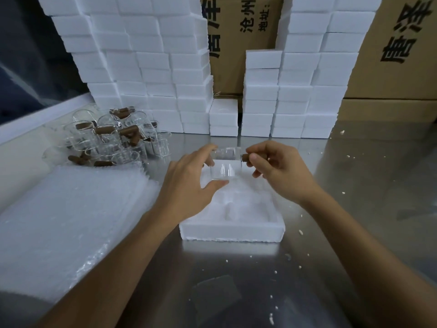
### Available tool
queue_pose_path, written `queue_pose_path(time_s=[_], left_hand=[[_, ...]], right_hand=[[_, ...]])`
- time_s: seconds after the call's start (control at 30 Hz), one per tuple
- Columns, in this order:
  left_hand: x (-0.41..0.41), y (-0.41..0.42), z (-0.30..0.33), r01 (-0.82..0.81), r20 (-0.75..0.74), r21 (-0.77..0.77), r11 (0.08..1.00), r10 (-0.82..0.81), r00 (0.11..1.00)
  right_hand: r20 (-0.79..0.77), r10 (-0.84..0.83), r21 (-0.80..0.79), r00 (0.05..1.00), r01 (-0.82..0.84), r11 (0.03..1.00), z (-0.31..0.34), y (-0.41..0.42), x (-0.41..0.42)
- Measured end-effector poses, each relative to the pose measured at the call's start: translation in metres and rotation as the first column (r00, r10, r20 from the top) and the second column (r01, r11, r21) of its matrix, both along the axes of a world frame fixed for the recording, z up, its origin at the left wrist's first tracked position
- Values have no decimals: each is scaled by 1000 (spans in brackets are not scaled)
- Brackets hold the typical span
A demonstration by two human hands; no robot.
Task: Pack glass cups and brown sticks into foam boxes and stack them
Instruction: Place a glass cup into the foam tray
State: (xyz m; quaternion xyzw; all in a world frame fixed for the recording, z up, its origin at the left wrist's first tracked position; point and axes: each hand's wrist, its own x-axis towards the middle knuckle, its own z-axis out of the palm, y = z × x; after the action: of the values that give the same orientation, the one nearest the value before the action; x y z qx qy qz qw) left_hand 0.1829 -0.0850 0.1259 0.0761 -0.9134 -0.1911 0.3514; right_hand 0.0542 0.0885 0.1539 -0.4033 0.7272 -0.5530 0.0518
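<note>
An open white foam box [233, 229] lies on the steel table in front of me, its moulded hollows showing. Above its far end, my left hand [189, 185] holds a clear glass cup [224, 165] lying on its side, fingers over the top and thumb beneath. My right hand [279, 165] pinches a brown stick [245, 157] at the cup's right end. A heap of glass cups [111, 138] mixed with brown sticks [128, 131] sits at the left rear of the table.
Tall stacks of shut foam boxes [146, 67] line the back, with a second stack [295, 91] to the right. Cardboard cartons [399, 55] stand behind them. A pile of bubble wrap sheets [66, 214] covers the left side. Foam crumbs dot the steel table [354, 209].
</note>
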Motion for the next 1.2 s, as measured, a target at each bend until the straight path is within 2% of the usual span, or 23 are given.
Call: queue_pose_path(time_s=[0.17,0.3,0.43,0.63,0.77,0.87,0.97,1.03,1.1,1.2], left_hand=[[0,8,14,132,-102,251,959,-109,989],[4,11,22,184,-103,343,921,-158,982],[7,13,28,218,-97,369,903,-196,976],[8,14,32,209,-73,387,898,-196,978],[9,19,37,269,-82,405,874,-258,963],[14,20,48,310,-10,419,853,-337,941],[20,6,63,191,97,458,868,-263,960],[24,-10,71,23,151,414,910,-94,984],[30,-27,74,-112,155,397,911,54,986],[47,-55,75,-355,278,316,880,272,921]], right_hand=[[-167,76,41,983,-70,997,19,6,0],[-226,176,153,958,-143,978,26,10,3],[-253,209,255,945,-143,956,33,12,6],[-411,54,290,910,74,954,31,10,12],[-419,101,283,902,24,959,31,5,21],[-430,80,287,899,53,956,30,3,24],[-384,48,270,922,63,961,32,7,21],[-360,47,259,932,52,964,34,9,22],[-336,54,236,940,29,971,38,9,26],[-290,63,208,955,-2,978,42,6,35]])
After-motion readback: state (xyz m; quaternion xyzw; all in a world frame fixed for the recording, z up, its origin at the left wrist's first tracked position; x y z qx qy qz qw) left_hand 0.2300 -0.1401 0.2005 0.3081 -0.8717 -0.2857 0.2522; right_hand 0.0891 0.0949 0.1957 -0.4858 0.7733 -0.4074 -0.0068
